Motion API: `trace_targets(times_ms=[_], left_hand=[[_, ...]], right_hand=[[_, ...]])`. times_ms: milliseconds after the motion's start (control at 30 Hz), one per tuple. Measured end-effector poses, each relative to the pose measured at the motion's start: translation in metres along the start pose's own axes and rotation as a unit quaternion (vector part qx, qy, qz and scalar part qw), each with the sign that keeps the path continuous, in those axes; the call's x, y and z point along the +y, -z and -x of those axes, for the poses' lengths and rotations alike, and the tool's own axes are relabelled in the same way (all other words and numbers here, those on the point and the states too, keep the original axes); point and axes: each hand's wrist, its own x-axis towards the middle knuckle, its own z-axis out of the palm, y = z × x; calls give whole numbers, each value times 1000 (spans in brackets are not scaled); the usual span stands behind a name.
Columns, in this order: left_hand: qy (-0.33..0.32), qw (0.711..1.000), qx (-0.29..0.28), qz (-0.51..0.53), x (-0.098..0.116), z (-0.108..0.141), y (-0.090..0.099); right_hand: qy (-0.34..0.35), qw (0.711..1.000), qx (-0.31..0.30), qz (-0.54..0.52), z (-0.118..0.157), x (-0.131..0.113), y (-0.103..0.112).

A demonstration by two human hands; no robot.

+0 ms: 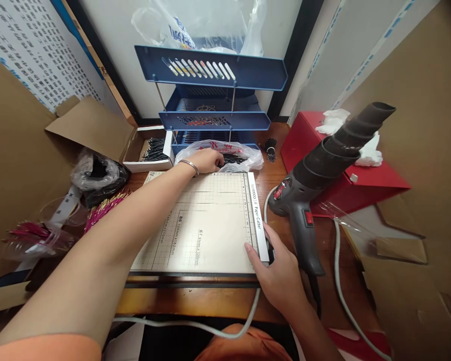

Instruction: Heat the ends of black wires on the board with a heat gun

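The left hand [206,160] reaches forward into a clear plastic bag [244,153] of thin black wire pieces [233,159], fingers curled among them; whether it grips any I cannot tell. The right hand [280,273] rests loosely open on the paper cutter [206,225], at its near right corner. The cutter's board lies bare. Just right of that hand, a heat gun [315,180] stands on the surface [195,301].

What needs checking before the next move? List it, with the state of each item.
1. Left hand in the plastic bag of black pieces: ok, fingers at its mouth.
2. Pieces gripped: cannot tell, fingers hide them.
3. Right hand on the paper cutter handle end: ok, touching.
4. Cutter board free of loose pieces: ok.
5. Heat gun apart from both hands: ok, standing beside the cutter.
6. Heat gun switched off: cannot tell.
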Motion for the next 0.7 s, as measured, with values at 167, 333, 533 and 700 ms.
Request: trace_targets(times_ms=[167, 333, 533, 700], left_hand=[[13, 1000, -2, -20, 11, -4, 0], [17, 999, -14, -38, 19, -8, 2], [15, 998, -44, -37, 21, -12, 5], [16, 999, -34, -37, 20, -8, 6]], right_hand=[[-9, 1000, 3, -6, 1, -2, 0], [-7, 1000, -2, -6, 0, -3, 1], [4, 1000, 13, -4, 0, -1, -2], [8, 1000, 18, -6, 0, 0, -2]])
